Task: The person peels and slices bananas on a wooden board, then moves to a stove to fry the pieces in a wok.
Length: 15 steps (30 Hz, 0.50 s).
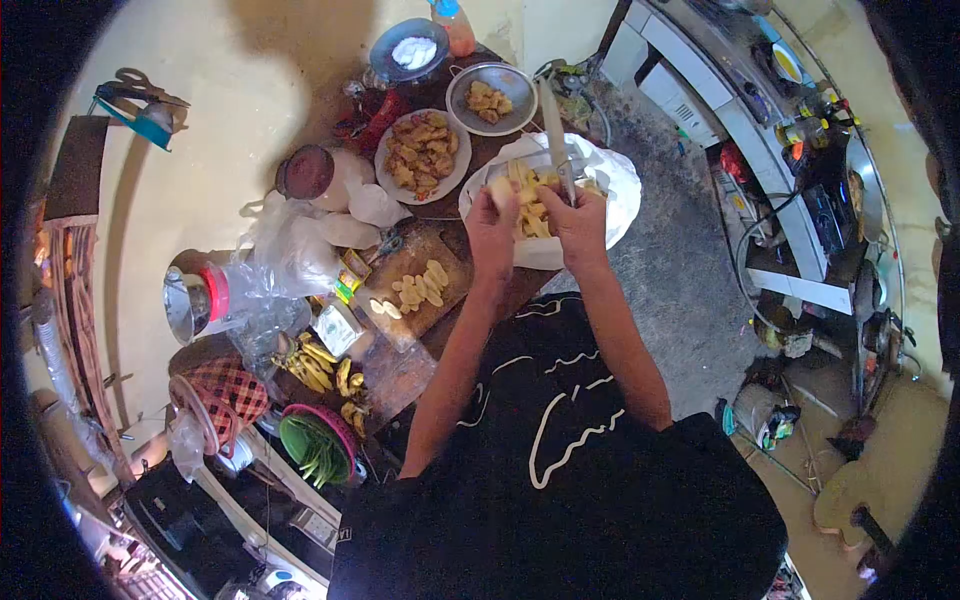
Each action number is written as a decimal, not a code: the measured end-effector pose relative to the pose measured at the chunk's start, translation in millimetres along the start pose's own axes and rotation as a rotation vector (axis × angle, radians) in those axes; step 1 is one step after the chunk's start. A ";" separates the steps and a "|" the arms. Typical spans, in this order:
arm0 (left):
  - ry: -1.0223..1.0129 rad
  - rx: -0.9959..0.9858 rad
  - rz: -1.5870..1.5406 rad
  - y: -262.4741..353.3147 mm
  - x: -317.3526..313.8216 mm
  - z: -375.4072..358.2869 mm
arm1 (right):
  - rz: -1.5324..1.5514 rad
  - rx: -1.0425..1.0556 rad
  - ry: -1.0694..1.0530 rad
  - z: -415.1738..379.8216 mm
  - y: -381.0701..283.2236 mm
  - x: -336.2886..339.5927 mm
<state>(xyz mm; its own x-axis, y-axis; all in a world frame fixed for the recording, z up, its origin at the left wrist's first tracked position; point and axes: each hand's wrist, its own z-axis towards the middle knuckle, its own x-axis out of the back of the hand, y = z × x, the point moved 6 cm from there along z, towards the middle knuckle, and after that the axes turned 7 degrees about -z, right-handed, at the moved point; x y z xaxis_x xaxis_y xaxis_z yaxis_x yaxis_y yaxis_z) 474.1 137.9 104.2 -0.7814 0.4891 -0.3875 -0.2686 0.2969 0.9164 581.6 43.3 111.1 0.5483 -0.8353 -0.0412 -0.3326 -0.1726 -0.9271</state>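
Over a white plastic bag lined with banana peels, both my hands are raised close together. My left hand is closed around a pale peeled banana. In my right hand is a knife, its broad blade pointing away from me. The right thumb and fingers reach toward the peels, near the banana. To the left, a wooden cutting board carries several flat banana slices.
Behind the board stand a plate of fried pieces and a metal strainer with more. A bowl of white powder sits farther back. Unpeeled bananas, a green basket and clear plastic bags crowd the left side.
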 end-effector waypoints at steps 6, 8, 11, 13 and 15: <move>0.179 0.047 -0.730 15.2 20.0 10.4 | 0.121 -0.065 0.132 5.2 14.5 24.8; 0.199 0.058 -0.780 18.5 25.1 13.5 | 0.116 -0.056 0.146 10.1 23.0 34.1; 0.163 0.077 -0.768 15.2 22.9 12.0 | 0.038 -0.027 0.165 14.0 31.6 42.6; 0.190 0.104 -0.683 13.5 21.4 9.5 | -0.122 -0.002 0.209 20.6 35.9 47.7; 0.210 0.122 -0.572 8.3 21.7 8.8 | -0.593 0.120 0.369 19.1 20.7 60.7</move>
<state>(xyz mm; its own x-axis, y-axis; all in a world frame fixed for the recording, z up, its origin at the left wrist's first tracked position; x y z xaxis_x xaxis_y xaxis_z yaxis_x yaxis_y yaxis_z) 459.8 158.2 102.6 -0.6301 0.0569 -0.7744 -0.6207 0.5623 0.5464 622.6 -1.0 82.3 0.3078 -0.7442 0.5928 0.0403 -0.6123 -0.7896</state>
